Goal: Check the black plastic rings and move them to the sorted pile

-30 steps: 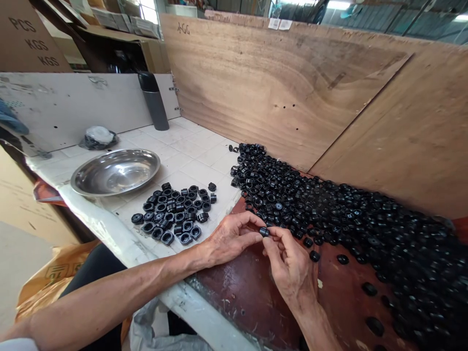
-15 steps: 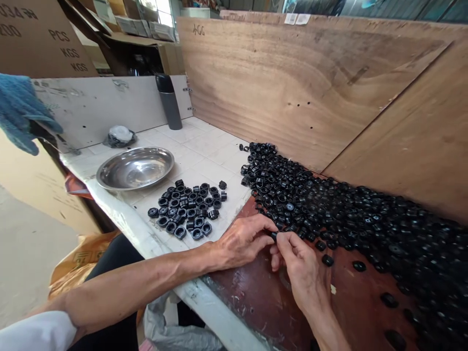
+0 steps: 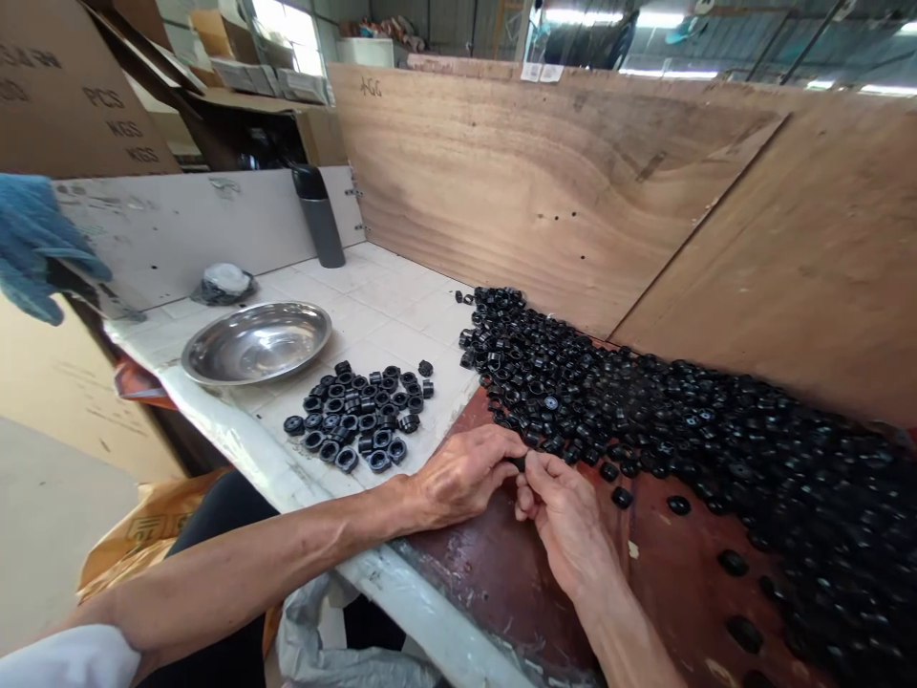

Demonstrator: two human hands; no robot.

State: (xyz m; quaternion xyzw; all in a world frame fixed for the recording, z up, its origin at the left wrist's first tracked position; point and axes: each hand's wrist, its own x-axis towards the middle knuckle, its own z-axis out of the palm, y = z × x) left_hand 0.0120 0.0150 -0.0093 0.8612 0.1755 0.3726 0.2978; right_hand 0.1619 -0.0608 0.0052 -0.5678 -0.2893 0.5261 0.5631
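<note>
My left hand [image 3: 469, 476] and my right hand [image 3: 563, 506] meet over the reddish-brown board [image 3: 494, 573]. Between their fingertips is a small black plastic part [image 3: 517, 462], mostly covered by the fingers. Both hands are closed on it, the left from one side and the right from the other. Just beyond them spreads a large heap of black plastic parts [image 3: 573, 382]. A smaller group of black ring-shaped parts [image 3: 367, 420] lies on the white tabletop, left of my hands; many show their hollow side upward.
A shallow steel bowl [image 3: 258, 342] stands on the white tabletop [image 3: 387, 306]. Behind it are a clear-and-black wrapped bundle [image 3: 225, 283] and a dark flask [image 3: 319, 218]. A plywood wall [image 3: 458, 182] closes the back. A blue cloth [image 3: 43, 244] hangs at left.
The camera view has tilted up slightly and shifted. Both hands keep hold of the small black part between their fingertips, with little visible change in their grip.
</note>
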